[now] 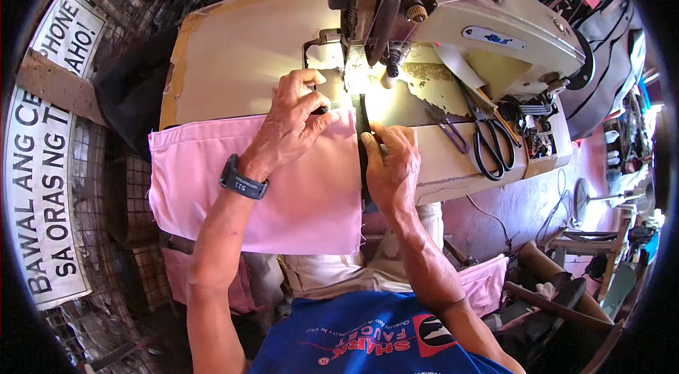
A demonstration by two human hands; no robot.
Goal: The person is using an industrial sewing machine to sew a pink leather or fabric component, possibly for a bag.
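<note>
Pink cloth (283,197) lies over front edge of sewing table (233,55), its top R corner near needle of sewing machine (453,13). L hand (288,116), fingers half bent, is over cloth; can't tell if it grips smth. R hand (393,162) pinches black strip (363,162) at cloth's R edge, w/ thumb & forefinger closed.

This is a sewing workshop, as shown by the large sewing machine (520,13), its worn tabletop (240,55), the black-handled scissors (489,119) resting there and the pink cloth (212,183).
</note>
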